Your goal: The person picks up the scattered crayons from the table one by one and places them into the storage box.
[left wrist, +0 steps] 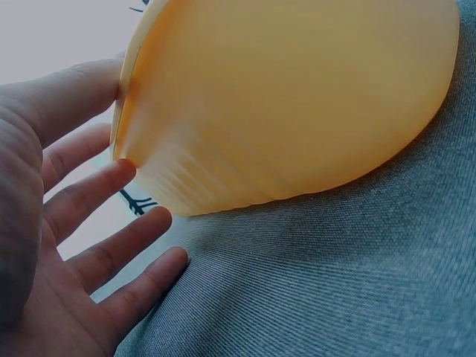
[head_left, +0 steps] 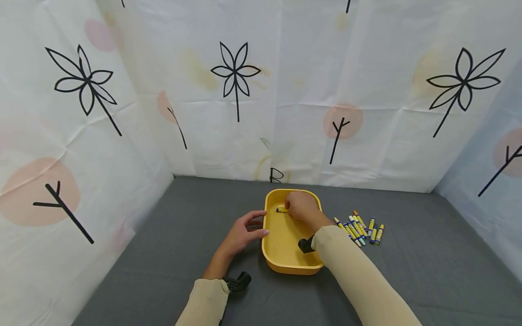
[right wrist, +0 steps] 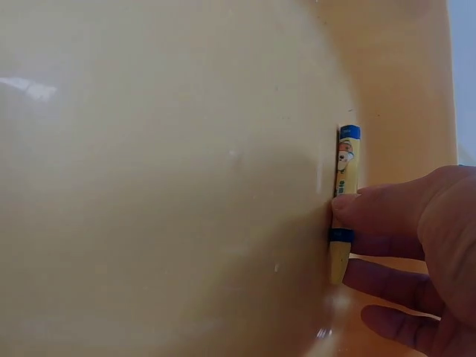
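A yellow plastic tub with rounded corners stands on the grey cloth. Inside it, near the far wall, my right hand pinches a crayon with a yellow wrapper and blue bands. The right wrist view shows the thumb on the crayon, which lies along the tub's wall at the floor. My left hand is at the tub's left side, its fingers spread and fairly straight. In the left wrist view the thumb and a fingertip touch the rim, while the other fingers stand apart from the wall.
Several more crayons lie in a loose group on the cloth to the right of the tub, close to my right forearm. A white patterned sheet hangs behind and at both sides of the grey cloth.
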### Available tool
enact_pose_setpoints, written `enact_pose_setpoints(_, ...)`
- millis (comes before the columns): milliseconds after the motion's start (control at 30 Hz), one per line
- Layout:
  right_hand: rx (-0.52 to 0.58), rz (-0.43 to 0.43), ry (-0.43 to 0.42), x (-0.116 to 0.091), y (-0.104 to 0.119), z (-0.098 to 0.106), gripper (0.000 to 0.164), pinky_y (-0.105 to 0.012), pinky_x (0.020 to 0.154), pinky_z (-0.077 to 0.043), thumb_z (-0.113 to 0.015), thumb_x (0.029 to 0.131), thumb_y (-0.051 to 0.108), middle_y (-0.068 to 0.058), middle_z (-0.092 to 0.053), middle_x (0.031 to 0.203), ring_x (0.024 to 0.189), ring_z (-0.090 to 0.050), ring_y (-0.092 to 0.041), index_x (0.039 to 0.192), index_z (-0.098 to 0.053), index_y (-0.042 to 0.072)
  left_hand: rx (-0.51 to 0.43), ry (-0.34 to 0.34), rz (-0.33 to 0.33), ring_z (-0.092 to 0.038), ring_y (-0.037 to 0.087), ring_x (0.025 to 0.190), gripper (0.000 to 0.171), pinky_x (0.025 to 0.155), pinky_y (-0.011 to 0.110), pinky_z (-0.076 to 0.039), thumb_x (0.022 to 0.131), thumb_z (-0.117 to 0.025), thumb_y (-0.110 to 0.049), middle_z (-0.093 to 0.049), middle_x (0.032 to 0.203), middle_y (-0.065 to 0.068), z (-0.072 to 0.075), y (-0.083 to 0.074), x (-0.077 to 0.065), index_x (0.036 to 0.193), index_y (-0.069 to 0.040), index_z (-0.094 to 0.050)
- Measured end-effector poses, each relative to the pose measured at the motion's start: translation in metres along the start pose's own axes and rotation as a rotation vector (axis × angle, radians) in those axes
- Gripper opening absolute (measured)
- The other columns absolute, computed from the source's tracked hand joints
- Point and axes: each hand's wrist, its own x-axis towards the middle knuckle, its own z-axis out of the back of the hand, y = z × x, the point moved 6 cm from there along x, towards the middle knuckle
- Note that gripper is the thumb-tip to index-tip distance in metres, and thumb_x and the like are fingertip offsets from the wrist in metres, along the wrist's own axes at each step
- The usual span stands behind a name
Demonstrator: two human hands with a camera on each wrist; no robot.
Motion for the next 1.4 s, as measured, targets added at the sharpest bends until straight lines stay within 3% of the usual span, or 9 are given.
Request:
enact_pose_setpoints(167,0.048,-0.018,-0.026,-0.004,-0.003,0.011,0.007,-0.034,0.069,-0.05,-0.071,0.086,0.012,0.002,-0.064,0.084,0.074,-0.056,-0.017,0.092,-0.074,0.015,-0.007,0.01,0.011,-0.051,0.04,0.122,0.055,0.095,0.047,-0.048,0.09,-0.07,-0.011,-0.045,0.142,0.025,-0.002,0.008,0.002,0.139,0.002,-0.048)
enact_pose_setpoints(300,0.173,-0.017,-0.086,-0.011,-0.007,0.037,0.015,-0.039,0.079,-0.052,-0.073,0.088,0.016,-0.003,-0.066,0.095,0.086,-0.061,-0.022,0.101,-0.073,0.009,-0.021,-0.008,0.012,-0.051,0.039,0.122,0.056,0.095,0.048,-0.048,0.09,-0.07,-0.011,-0.046,0.143,0.022,-0.003,0.026,0.008,0.14,0.0,-0.048)
enact_pose_setpoints(500,0.314,-0.012,-0.181,-0.026,-0.019,0.073,0.015,-0.04,0.079,-0.053,-0.07,0.091,0.019,-0.008,-0.068,0.097,0.088,-0.061,-0.026,0.101,-0.071,0.007,-0.011,-0.049,-0.003,-0.055,0.034,0.119,0.055,0.093,0.046,-0.049,0.089,-0.073,-0.016,-0.051,0.14,0.013,0.0,0.038,0.009,0.139,-0.006,-0.052)
enact_pose_setpoints(800,0.333,-0.035,-0.273,-0.049,-0.049,0.103,0.017,-0.044,0.08,-0.051,-0.068,0.091,0.018,-0.011,-0.066,0.097,0.091,-0.059,-0.03,0.1,-0.069,0.004,-0.004,-0.066,-0.009,-0.056,0.032,0.118,0.056,0.094,0.046,-0.049,0.086,-0.075,-0.02,-0.052,0.139,0.009,0.005,0.041,0.007,0.138,-0.01,-0.054)
enact_pose_setpoints(967,0.339,-0.05,-0.257,-0.063,-0.067,0.1,0.018,-0.046,0.078,-0.051,-0.067,0.092,0.017,-0.013,-0.066,0.097,0.09,-0.06,-0.031,0.101,-0.069,0.002,0.006,-0.064,-0.019,-0.055,0.032,0.119,0.057,0.094,0.046,-0.048,0.087,-0.074,-0.017,-0.051,0.14,0.01,0.008,0.041,0.007,0.139,-0.006,-0.053)
enact_pose_setpoints(1267,0.314,-0.119,-0.175,-0.086,-0.094,0.066,0.016,-0.043,0.072,-0.053,-0.067,0.092,0.016,-0.011,-0.067,0.093,0.083,-0.061,-0.028,0.1,-0.07,0.002,-0.002,-0.01,-0.005,-0.051,0.041,0.121,0.054,0.095,0.047,-0.047,0.089,-0.07,-0.008,-0.047,0.142,0.02,0.003,0.003,-0.002,0.139,0.001,-0.05)
enact_pose_setpoints(1400,0.306,-0.143,-0.159,-0.094,-0.102,0.051,0.014,-0.042,0.069,-0.053,-0.068,0.091,0.014,-0.009,-0.067,0.091,0.079,-0.061,-0.026,0.098,-0.069,0.002,0.002,-0.008,-0.01,-0.051,0.042,0.121,0.055,0.095,0.047,-0.048,0.089,-0.07,-0.008,-0.047,0.142,0.021,0.001,0.006,0.002,0.139,0.003,-0.049)
